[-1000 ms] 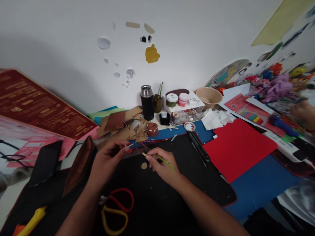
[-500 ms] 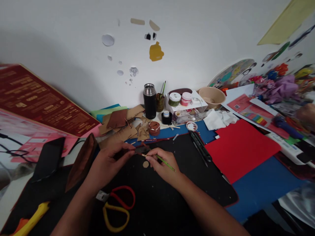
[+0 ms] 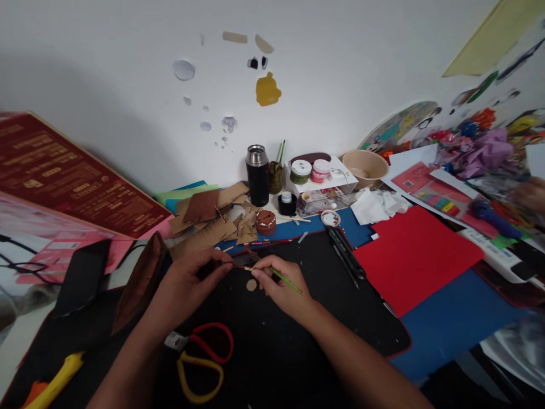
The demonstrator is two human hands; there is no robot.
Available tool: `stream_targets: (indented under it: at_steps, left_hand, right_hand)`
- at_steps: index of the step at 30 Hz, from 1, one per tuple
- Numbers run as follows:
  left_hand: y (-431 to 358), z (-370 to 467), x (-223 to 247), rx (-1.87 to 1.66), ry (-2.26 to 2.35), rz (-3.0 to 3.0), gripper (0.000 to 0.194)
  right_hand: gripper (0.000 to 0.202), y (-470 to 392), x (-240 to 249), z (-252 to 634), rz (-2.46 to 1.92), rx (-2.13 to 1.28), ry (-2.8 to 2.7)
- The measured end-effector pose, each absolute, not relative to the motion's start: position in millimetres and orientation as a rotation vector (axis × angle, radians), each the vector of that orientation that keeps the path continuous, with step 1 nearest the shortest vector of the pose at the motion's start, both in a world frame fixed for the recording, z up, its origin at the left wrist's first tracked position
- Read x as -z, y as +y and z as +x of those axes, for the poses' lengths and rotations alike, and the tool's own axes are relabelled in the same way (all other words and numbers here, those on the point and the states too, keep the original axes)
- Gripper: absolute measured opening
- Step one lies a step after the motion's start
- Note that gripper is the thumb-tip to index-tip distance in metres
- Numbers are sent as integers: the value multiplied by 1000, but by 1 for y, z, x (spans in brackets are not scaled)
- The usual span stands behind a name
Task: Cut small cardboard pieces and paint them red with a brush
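Observation:
My right hand [image 3: 283,281] is closed around a thin paintbrush [image 3: 286,279] with a green handle, its tip pointing left. The brush tip reaches the fingertips of my left hand [image 3: 193,284]. There, thumb and forefinger pinch something small and brownish that is too small to make out. A small tan cardboard disc [image 3: 251,285] lies on the black mat [image 3: 289,352] just below the brush. Behind the hands stands an open jar of brown paint [image 3: 266,222]. Scissors [image 3: 204,389] with red and yellow handles lie below my left hand.
A black flask [image 3: 258,182], cardboard scraps [image 3: 213,233] and paint jars [image 3: 300,171] line the wall. A brown boat-shaped piece [image 3: 140,284] and a phone [image 3: 83,278] lie left. Right are a utility knife [image 3: 347,253], red sheet [image 3: 419,261] and another person's hand [image 3: 530,194].
The view has shifted slightly. Both my hands stay almost in place, the brush tip still at the left fingertips. The other person's hand at the far right has moved a little.

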State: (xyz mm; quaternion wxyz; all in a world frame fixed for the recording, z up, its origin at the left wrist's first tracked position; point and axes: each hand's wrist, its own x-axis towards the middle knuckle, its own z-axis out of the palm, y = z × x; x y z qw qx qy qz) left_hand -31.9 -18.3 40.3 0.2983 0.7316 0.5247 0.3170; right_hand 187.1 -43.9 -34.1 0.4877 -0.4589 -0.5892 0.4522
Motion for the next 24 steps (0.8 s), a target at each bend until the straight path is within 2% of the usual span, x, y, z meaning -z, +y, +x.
stream_targets:
  at_steps: [6, 16, 24]
  left_hand:
    - [-18, -32, -33, -789, 1423, 1867, 27]
    - [-6, -32, -22, -980, 1551, 1433, 41]
    - [-3, -18, -11, -1009, 1632, 1329, 35]
  right_hand:
    - [17, -44, 36, 189, -1121, -1189, -1333]
    - [37, -44, 29, 196, -997, -1188, -1146]
    - [39, -49, 30, 193, -868, -1138, -1190]
